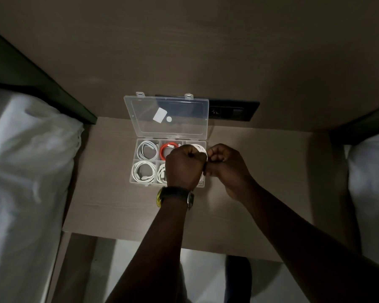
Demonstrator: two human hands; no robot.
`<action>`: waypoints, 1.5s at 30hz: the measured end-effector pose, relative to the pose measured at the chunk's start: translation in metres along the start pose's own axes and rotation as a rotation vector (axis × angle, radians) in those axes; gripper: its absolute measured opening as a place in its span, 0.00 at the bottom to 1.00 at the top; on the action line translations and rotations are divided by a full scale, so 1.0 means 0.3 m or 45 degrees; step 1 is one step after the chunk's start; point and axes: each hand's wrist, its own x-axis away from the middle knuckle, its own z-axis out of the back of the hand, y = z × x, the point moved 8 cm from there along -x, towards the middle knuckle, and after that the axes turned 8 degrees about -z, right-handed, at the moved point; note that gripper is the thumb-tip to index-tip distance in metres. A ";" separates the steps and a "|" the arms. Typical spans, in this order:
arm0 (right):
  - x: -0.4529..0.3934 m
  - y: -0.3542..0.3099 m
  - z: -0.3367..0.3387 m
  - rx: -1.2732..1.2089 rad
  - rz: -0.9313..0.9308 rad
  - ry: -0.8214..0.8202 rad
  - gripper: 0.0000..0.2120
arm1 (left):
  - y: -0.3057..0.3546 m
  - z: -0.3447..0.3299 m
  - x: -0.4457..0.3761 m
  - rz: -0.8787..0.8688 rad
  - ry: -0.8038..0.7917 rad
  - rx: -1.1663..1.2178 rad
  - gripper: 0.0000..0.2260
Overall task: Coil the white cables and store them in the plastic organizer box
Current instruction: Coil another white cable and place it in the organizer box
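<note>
Both hands' grip (205,162) pinching white cable (198,148) over organizer box (133,169).

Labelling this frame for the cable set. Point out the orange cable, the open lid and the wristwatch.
orange cable (163,150): head view, on the left arc of its coil.
open lid (179,119): head view, on the clear panel right of the stickers.
wristwatch (175,192): head view, on the dark strap across the left wrist.

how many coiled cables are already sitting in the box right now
4 visible: white coils in the back-left, front-left and front-middle compartments, an orange coil back-middle. The hands cover the right compartments, so more may be hidden.
</note>
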 end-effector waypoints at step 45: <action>-0.262 -0.085 -0.075 1.446 0.366 0.328 0.07 | -0.099 -0.027 -0.152 -0.419 -0.231 -0.490 0.07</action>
